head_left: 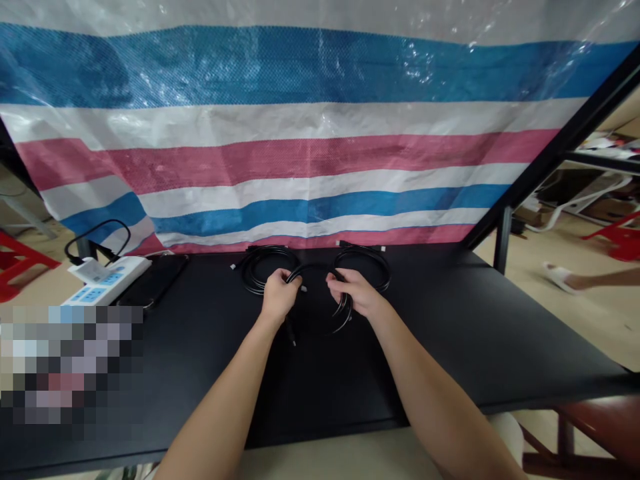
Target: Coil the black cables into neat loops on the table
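Note:
My left hand and my right hand are both closed on a black cable that arcs between them above the black table. Loops of that cable hang under my right hand, and one end dangles below my left hand. Behind my left hand lies a coiled black cable. A second coiled black cable lies behind my right hand. Both coils rest on the table near its far edge.
A white power strip with a plugged black cord sits at the table's left, beside a dark flat object. A striped blue, pink and white tarp hangs behind. Another person's foot shows at right. Red stools stand on the floor.

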{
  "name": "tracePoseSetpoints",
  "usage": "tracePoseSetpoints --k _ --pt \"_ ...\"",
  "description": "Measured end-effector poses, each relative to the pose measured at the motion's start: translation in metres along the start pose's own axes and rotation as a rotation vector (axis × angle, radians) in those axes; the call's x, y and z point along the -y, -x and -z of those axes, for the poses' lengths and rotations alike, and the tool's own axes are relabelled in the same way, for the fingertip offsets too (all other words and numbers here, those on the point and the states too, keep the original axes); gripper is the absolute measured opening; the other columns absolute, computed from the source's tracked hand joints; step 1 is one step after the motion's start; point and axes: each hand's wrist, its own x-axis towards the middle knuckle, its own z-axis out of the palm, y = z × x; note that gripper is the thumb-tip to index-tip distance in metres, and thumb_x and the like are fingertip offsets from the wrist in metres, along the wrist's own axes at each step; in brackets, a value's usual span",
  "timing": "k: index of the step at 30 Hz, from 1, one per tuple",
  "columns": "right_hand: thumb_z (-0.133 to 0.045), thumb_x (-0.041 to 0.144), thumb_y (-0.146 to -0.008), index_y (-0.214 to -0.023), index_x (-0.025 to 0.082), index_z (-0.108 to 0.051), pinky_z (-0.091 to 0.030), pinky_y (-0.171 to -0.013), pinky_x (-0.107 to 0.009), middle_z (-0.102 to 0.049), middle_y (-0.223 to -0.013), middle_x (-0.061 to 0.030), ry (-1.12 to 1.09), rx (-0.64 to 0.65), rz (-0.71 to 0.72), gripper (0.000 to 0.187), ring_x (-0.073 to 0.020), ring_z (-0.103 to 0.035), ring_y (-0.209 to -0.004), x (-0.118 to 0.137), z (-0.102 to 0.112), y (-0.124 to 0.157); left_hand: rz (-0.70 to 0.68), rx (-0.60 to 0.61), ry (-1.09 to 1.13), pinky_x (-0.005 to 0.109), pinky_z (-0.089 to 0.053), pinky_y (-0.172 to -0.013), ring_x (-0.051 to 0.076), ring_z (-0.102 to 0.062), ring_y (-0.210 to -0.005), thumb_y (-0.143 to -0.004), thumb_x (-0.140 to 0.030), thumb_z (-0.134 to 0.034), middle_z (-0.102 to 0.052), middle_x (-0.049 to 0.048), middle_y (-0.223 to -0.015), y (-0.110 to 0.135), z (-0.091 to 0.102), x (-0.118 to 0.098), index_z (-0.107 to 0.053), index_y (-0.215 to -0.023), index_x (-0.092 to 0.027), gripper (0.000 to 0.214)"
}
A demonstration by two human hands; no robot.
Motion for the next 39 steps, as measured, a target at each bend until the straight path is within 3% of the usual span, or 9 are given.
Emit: tracePoseSetpoints --k 4,8,12,18,22,27,32,39 --pt "-0.077 0.046 -0.055 -0.046 0.022 -0.036 -0.019 -0.033 -0.02 -0.029 -0.034 0.0101 -0.073 -0.205 0.145 0.048 -0.0031 -0.024 -0.032 -0.003 -0.004 -0.005 0.074 0.301 0.27 0.02 -0.034 -0.04 0.008 -0.043 -0.036 -0.054 -0.021 -0.071 -0.046 -0.0058 -0.041 0.005 0.004 -0.008 -0.05 -0.059 -0.018 0.021" --pt "-0.077 0.042 -0.055 -0.045 0.023 -0.035 -0.015 -0.033 -0.022 -0.026 -0.033 0.0106 -0.15 -0.281 0.221 0.047 -0.0034 -0.02 -0.031 -0.004 -0.006 -0.006 0.132 0.473 0.387 0.022 -0.043 -0.048 0.005 -0.042 -0.039 -0.05 -0.025 -0.076 -0.041 -0.0064 -0.042 0.01 0.003 -0.007 -0.047 -0.051 -0.017 0.031" --pt "-0.073 0.042 -0.058 -0.042 0.022 -0.041 -0.02 -0.034 -0.023 -0.036 -0.033 0.0064 -0.015 -0.256 0.187 0.042 -0.0057 -0.028 -0.031 -0.004 -0.009 -0.003 0.144 0.322 0.42 0.018 -0.031 -0.037 0.001 -0.024 -0.034 -0.05 -0.026 -0.078 -0.026 -0.0116 -0.038 0.01 -0.002 -0.003 -0.038 -0.048 -0.019 0.041" --pt "-0.065 0.051 -0.065 -0.049 0.022 -0.046 -0.032 -0.039 -0.024 -0.044 -0.037 0.0049 0.345 -0.357 0.23 0.038 -0.0092 -0.039 -0.034 -0.007 -0.012 -0.005 0.118 0.163 0.512 0.014 -0.021 -0.034 0.001 -0.026 -0.037 -0.053 -0.027 -0.078 -0.03 -0.0106 -0.042 0.001 0.002 -0.003 -0.041 -0.054 -0.018 0.038" --pt "-0.06 0.053 -0.07 -0.063 0.024 -0.049 -0.039 -0.045 -0.027 -0.05 -0.043 0.0046 0.49 -0.391 0.263 0.032 -0.0132 -0.048 -0.039 -0.011 -0.014 -0.006 0.034 0.076 0.554 0.015 -0.024 -0.037 0.003 -0.033 -0.04 -0.055 -0.025 -0.076 -0.036 -0.0089 -0.046 -0.003 0.005 -0.002 -0.05 -0.061 -0.016 0.028" --pt "-0.053 0.05 -0.078 -0.055 0.026 -0.041 -0.04 -0.056 -0.03 -0.05 -0.044 0.0019 0.763 -0.366 0.258 0.035 -0.0168 -0.051 -0.047 -0.013 -0.009 -0.006 0.004 0.087 0.555 0.017 -0.032 -0.042 0.002 -0.039 -0.042 -0.051 -0.02 -0.075 -0.041 -0.0088 -0.051 -0.003 0.008 -0.003 -0.058 -0.07 -0.015 0.026" --pt "-0.054 0.048 -0.079 -0.053 0.026 -0.037 -0.036 -0.064 -0.032 -0.047 -0.052 -0.0027 0.89 -0.403 0.211 0.037 -0.0222 -0.054 -0.064 -0.014 -0.004 -0.01 -0.024 0.11 0.507 0.018 -0.034 -0.041 0.004 -0.044 -0.043 -0.052 -0.013 -0.072 -0.049 -0.0077 -0.059 -0.005 0.011 -0.005 -0.059 -0.085 -0.016 0.036" --pt "-0.054 0.039 -0.078 -0.052 0.026 -0.04 -0.037 -0.066 -0.035 -0.051 -0.056 -0.0065 0.967 -0.431 0.085 0.033 -0.0249 -0.056 -0.07 -0.003 -0.02 -0.029 -0.096 -0.062 0.253 0.02 -0.038 -0.037 0.008 -0.046 -0.036 -0.061 -0.011 -0.065 -0.052 -0.0077 -0.054 -0.017 0.026 -0.008 -0.054 -0.089 -0.017 0.031"
